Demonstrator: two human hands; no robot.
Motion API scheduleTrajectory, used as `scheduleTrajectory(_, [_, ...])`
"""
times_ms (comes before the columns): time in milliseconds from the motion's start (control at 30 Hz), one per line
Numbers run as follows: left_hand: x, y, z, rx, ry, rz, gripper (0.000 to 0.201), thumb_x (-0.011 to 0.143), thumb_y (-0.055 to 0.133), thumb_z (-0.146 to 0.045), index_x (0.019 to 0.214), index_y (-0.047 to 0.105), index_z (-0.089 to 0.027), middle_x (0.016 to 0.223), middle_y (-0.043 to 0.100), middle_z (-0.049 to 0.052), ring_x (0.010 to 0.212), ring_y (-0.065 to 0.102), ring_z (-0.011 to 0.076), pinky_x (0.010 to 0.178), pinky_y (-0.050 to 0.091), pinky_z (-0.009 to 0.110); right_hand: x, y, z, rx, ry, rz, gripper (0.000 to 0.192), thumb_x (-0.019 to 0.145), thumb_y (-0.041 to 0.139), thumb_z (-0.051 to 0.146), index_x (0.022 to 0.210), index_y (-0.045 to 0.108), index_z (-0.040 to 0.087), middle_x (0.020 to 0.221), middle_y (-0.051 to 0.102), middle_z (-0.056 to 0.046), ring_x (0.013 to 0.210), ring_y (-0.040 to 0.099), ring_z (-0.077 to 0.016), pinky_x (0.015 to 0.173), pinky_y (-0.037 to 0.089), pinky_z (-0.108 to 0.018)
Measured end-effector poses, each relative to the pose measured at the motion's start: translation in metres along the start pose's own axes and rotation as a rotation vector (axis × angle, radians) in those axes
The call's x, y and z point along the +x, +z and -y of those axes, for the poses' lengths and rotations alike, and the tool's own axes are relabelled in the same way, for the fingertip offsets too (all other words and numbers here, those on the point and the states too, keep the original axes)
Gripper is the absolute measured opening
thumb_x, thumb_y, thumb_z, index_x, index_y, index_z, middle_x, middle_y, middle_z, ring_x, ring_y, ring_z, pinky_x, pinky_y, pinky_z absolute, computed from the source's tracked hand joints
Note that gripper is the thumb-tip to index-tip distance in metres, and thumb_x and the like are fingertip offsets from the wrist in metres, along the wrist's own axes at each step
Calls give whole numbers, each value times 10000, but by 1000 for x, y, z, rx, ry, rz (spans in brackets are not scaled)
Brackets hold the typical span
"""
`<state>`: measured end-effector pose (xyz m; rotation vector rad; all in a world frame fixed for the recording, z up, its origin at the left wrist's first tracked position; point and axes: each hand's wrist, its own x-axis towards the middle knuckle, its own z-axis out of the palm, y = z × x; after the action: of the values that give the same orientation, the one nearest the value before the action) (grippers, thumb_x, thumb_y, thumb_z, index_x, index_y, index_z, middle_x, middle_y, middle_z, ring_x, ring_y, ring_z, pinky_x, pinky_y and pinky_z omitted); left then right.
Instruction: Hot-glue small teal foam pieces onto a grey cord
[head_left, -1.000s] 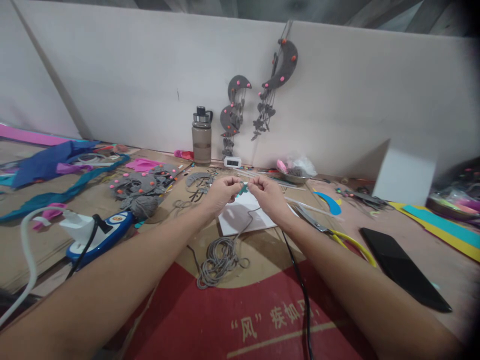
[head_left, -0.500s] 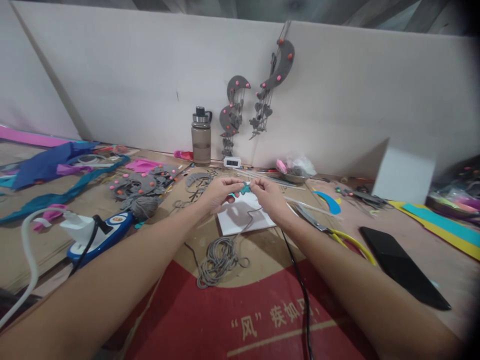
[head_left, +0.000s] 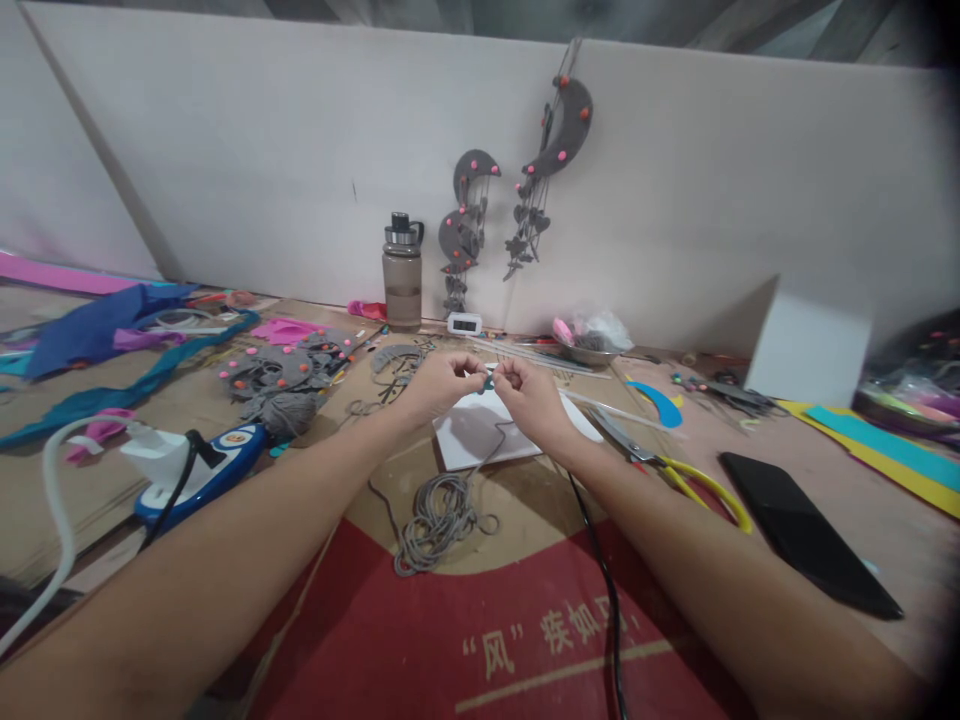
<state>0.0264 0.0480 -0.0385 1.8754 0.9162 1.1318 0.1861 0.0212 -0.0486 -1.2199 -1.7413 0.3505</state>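
Note:
Both hands meet above a white pad (head_left: 480, 440) on the cardboard. My left hand (head_left: 444, 385) is closed, thumb and fingers pinching a small teal piece (head_left: 488, 382), mostly hidden by the fingertips. From the other side my right hand (head_left: 527, 395) pinches at the same piece; its fingertips cover what they grip. Grey cord (head_left: 501, 432) runs down from below the hands, over the pad, to a loose coil (head_left: 439, 525) in front of it.
Yellow-handled scissors (head_left: 701, 490) and a black phone (head_left: 806, 535) lie at right. A power strip (head_left: 206, 470) and a grey yarn ball (head_left: 289, 413) are at left. A water bottle (head_left: 403, 275) stands by the wall, near hanging grey moon ornaments (head_left: 566, 130).
My left fingers have curled in more, and the teal piece shows less between the hands. The fingertips have drawn slightly closer together. The hanging ornament at right has swung a little.

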Motion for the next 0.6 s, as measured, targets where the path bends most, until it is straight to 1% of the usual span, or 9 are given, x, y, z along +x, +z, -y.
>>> scheduleTrajectory(100, [1, 0, 0, 8, -8, 3, 186, 681, 636, -302, 731, 666, -125, 646, 603, 5, 554, 450, 77, 538, 334, 211, 0, 0, -1, -2, 14, 5, 154, 806, 489, 314, 735, 546, 189, 603, 477, 27, 584, 397, -123, 565, 293, -243])
scheduleTrajectory(167, [1, -1, -1, 3, -44, 13, 190, 686, 636, -306, 739, 678, -128, 600, 576, -4, 512, 415, 69, 498, 314, 206, 0, -1, -1, -2, 26, 5, 153, 809, 486, 315, 740, 541, 191, 611, 481, 24, 589, 399, -126, 567, 294, -244])
scheduleTrajectory(267, [1, -3, -4, -51, -108, 65, 212, 688, 636, -287, 814, 706, -132, 534, 523, -19, 455, 378, 64, 448, 281, 204, -1, -2, -2, -8, 28, -2, 160, 814, 486, 326, 738, 535, 195, 615, 485, 20, 595, 403, -131, 569, 296, -246])
scheduleTrajectory(333, [0, -4, -6, -95, -123, 100, 242, 683, 637, -263, 872, 712, -132, 524, 520, -20, 443, 386, 65, 436, 277, 204, -1, -2, -2, -21, 20, -7, 162, 816, 486, 328, 732, 533, 197, 610, 484, 19, 597, 406, -134, 569, 295, -247])
scheduleTrajectory(400, [-1, -5, -9, -104, -128, 110, 246, 686, 636, -261, 879, 709, -128, 513, 521, -20, 438, 397, 67, 430, 278, 203, -2, -1, -2, -35, 12, -8, 159, 817, 485, 320, 724, 531, 199, 605, 482, 19, 597, 406, -136, 568, 294, -248])
scheduleTrajectory(500, [-2, -5, -12, -25, -116, 92, 207, 694, 635, -276, 815, 701, -122, 485, 513, -22, 424, 402, 67, 422, 278, 200, -3, 0, 0, -53, -2, -7, 147, 815, 483, 302, 719, 526, 200, 604, 481, 19, 598, 405, -137, 571, 293, -251])
scheduleTrajectory(600, [-2, -5, -12, 83, -69, 71, 162, 694, 628, -264, 750, 689, -125, 508, 547, -12, 425, 424, 65, 428, 298, 194, -4, 0, 2, -73, -22, -6, 129, 812, 487, 289, 733, 534, 198, 615, 491, 18, 600, 409, -136, 579, 297, -253])
